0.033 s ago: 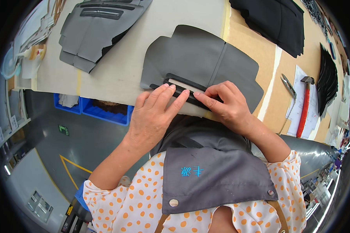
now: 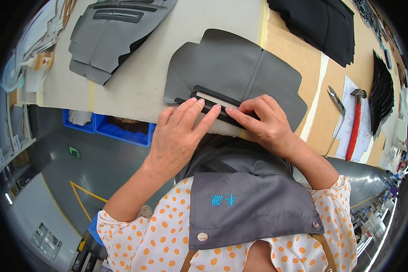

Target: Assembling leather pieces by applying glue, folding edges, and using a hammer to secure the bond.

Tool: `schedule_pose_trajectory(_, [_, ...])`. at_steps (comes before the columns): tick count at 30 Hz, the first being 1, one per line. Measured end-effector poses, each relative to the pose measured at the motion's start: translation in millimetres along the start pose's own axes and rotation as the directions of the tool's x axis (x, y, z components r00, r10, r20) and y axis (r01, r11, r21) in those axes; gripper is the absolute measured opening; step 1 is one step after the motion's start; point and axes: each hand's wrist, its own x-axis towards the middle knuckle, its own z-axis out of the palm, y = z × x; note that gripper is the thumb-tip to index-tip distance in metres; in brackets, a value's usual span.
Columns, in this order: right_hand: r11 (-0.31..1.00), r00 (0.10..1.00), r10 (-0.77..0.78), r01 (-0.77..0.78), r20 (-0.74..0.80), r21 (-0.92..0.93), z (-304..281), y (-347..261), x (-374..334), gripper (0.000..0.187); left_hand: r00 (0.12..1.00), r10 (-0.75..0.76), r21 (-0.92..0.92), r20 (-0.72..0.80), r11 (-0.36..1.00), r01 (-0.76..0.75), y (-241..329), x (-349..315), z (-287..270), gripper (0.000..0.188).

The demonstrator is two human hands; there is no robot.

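Note:
A dark grey sheet-material panel [image 2: 226, 59] lies flat at the near edge of the table, with a seam line running across its right part. Near its lower edge is a long slot [image 2: 209, 98] bordered in black, light inside. My left hand [image 2: 174, 136] is spread, its fingertips resting on the black strip [image 2: 229, 119] along the slot's near side. Close beside them, my right hand [image 2: 269, 127] has its thumb on the same strip and its other fingers curled. What lies under the right fingers is hidden.
Stacked grey panels [image 2: 95, 50] lie at far left, black pieces [image 2: 326, 27] at far right. A red-handled hammer [image 2: 356, 127] and a metal cutting tool [image 2: 336, 100] rest on paper at right. A glue bottle [image 2: 40, 61] stands left; blue bins [image 2: 122, 136] sit below the table edge.

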Motion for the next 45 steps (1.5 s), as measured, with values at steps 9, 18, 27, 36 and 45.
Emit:
schedule_pose_trajectory(9, [0.989, 0.993, -0.111, 0.114, 0.035, -0.09, -3.5, 5.5, 0.7, 0.051, 0.999, 0.035, 0.041, -0.011, 0.999, -0.034, 7.8, 4.0, 1.4, 0.053])
schedule_pose_trajectory(18, [0.997, 0.996, 0.053, -0.049, -0.072, 0.055, -0.2, 1.9, 1.1, 0.034, 0.999, 0.046, 0.002, -0.008, 0.999, -0.046, 14.2, 5.3, 4.3, 0.051])
schedule_pose_trajectory(27, [0.978, 0.981, 0.176, -0.165, -0.083, 0.124, -2.0, -2.8, -6.8, 0.03, 0.999, 0.037, -0.033, 0.021, 0.999, -0.036, 17.1, 5.1, 5.2, 0.051])
schedule_pose_trajectory(36, [0.99, 0.989, 0.118, -0.109, -0.094, 0.092, -2.2, -0.1, -11.9, 0.04, 0.998, 0.061, -0.035, 0.023, 0.998, -0.06, 17.3, 4.0, 4.9, 0.054])
schedule_pose_trajectory(45, [0.996, 0.995, 0.071, -0.067, -0.075, 0.056, -3.9, 1.8, -14.2, 0.041, 0.996, 0.069, -0.011, 0.049, 0.998, -0.068, 17.9, 3.8, 3.1, 0.057])
